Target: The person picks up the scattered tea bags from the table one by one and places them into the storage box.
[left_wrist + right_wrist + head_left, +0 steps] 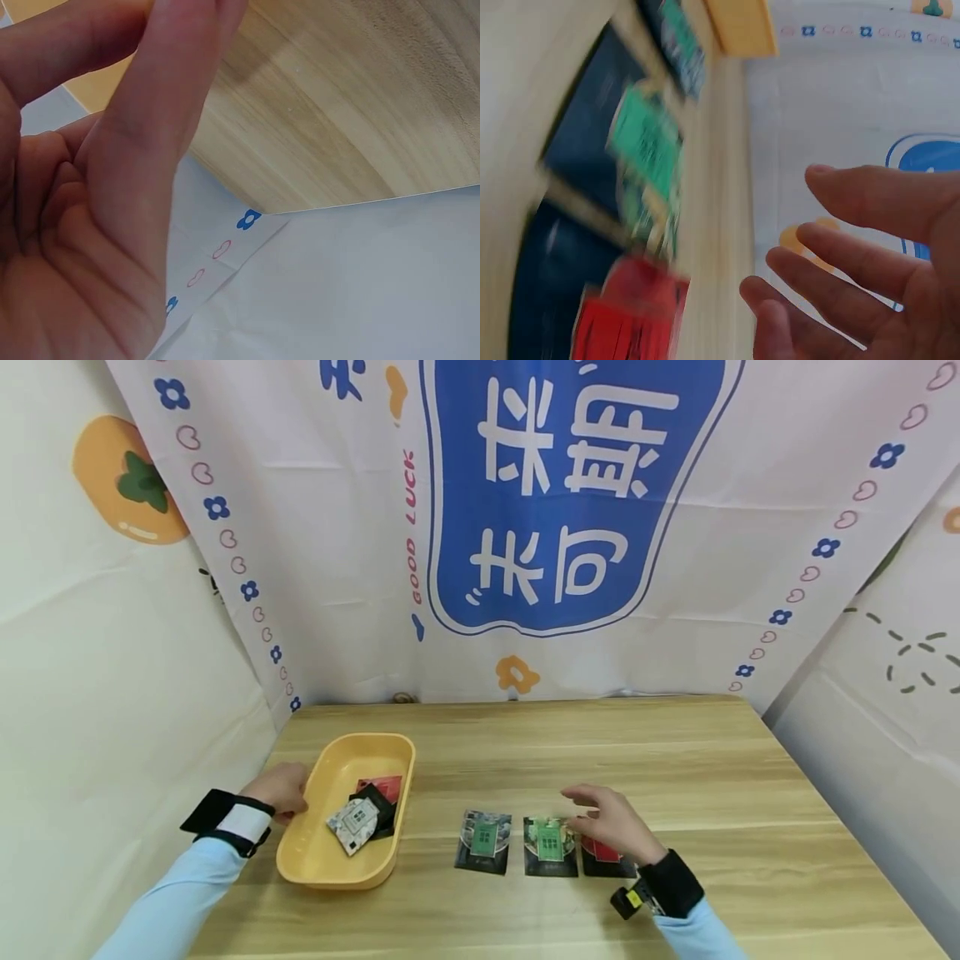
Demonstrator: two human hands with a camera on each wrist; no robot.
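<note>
Three packets (354,823) show in the basket (341,777), with three more packets (551,845) still on the table (600,739), left hand (282,788) pinching the basket, right hand (617,827) empty, fingers apart.

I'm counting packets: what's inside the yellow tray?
The yellow tray holds a pale patterned packet overlapping a black packet, with a red packet beyond. Covered parts and anything beneath can't be seen.

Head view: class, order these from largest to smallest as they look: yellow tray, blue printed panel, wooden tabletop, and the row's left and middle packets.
1. wooden tabletop
2. blue printed panel
3. yellow tray
4. left packet and middle packet: they look alike, so I leave them unranked.
</note>
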